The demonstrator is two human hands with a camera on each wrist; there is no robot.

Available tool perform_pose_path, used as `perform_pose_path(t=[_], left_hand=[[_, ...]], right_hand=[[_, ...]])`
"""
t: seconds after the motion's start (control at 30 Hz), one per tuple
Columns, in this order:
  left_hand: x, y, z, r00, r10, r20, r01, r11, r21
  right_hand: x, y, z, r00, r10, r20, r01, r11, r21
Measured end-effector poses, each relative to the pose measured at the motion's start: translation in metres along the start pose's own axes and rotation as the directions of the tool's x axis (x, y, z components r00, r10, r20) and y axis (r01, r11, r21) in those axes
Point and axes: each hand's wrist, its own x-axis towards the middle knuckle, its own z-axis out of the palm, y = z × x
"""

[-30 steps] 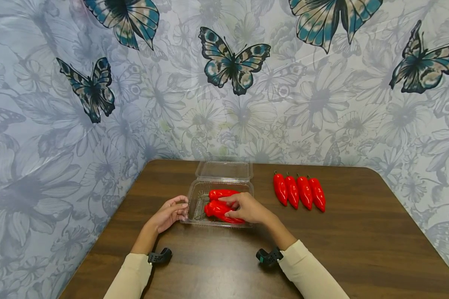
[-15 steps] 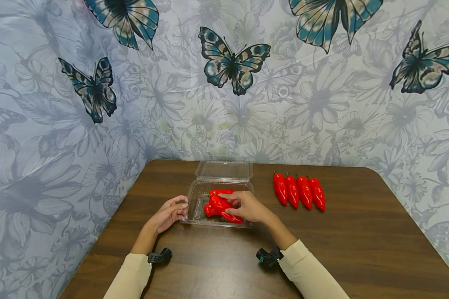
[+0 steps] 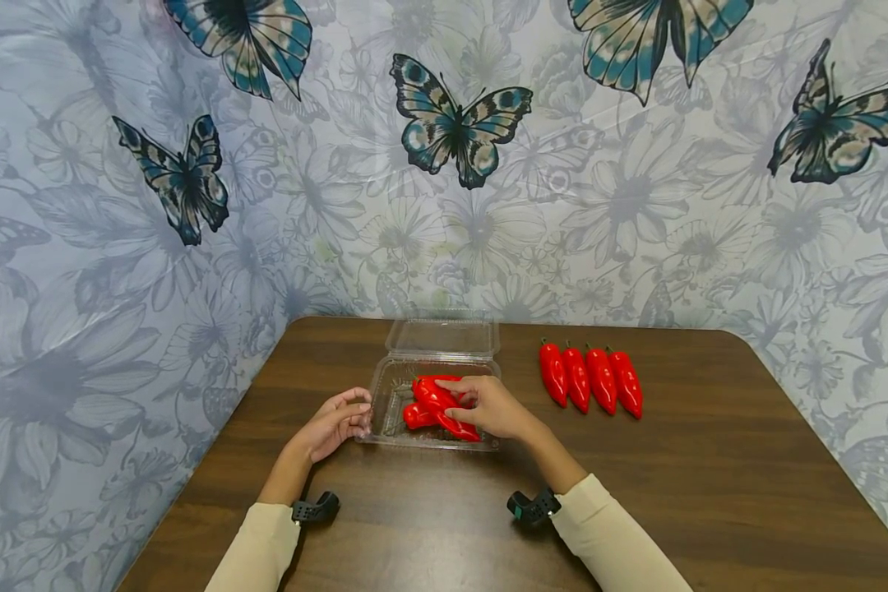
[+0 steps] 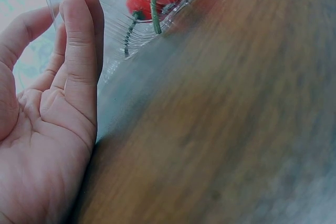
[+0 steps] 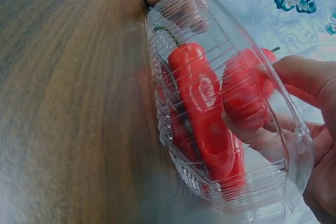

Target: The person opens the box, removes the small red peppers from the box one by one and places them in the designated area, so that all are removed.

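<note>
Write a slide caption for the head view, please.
The right hand holds a long, glossy red pepper in a clear plastic box, four more red peppers lined up beside it.

Glossy red on dark brown, before pale grey and teal.
Bright red with white glints on the peppers (image 3: 435, 398) inside the clear, colourless container (image 3: 395, 409) and on the row of four peppers (image 3: 603, 380) to the right; green on the stems (image 4: 154, 14). Fine ribbing along the container, clear too in the far lid (image 3: 444, 337). Brown wood grain across the counter (image 3: 414, 510). White to blue-grey, flower-patterned, on the far wall covering (image 3: 385, 275); teal, cream and black on its butterflies (image 3: 457, 130). Plain cream on the sleeves (image 3: 255, 543), black on the wrist straps (image 3: 314, 511).
</note>
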Motion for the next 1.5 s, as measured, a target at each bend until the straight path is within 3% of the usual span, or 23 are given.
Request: perform_pose_path(t=[0.33, 0.5, 0.9, 1.33, 1.5], left_hand=[[-0.001, 0.0, 0.001, 1.0, 0.004, 0.014, -0.004, 1.0, -0.011], [-0.001, 0.001, 0.001, 1.0, 0.0, 0.004, 0.0, 1.0, -0.01], [-0.002, 0.0, 0.0, 1.0, 0.017, 0.019, -0.016, 1.0, -0.018], [-0.001, 0.0, 0.0, 0.999, 0.022, 0.033, -0.021, 0.999, -0.032], [-0.001, 0.0, 0.0, 0.999, 0.022, 0.033, -0.021, 0.999, -0.028]], right_hand=[[-0.001, 0.0, -0.003, 0.999, 0.025, -0.026, -0.023, 0.997, 0.068], [-0.001, -0.002, -0.01, 0.998, -0.002, -0.057, 0.005, 0.999, 0.053], [-0.006, -0.006, -0.027, 0.993, 0.038, -0.113, -0.026, 0.994, 0.107], [-0.012, 0.0, -0.046, 0.983, 0.033, -0.181, -0.001, 0.985, 0.174], [-0.014, 0.003, -0.053, 0.972, 0.038, -0.232, -0.004, 0.99, 0.144]])
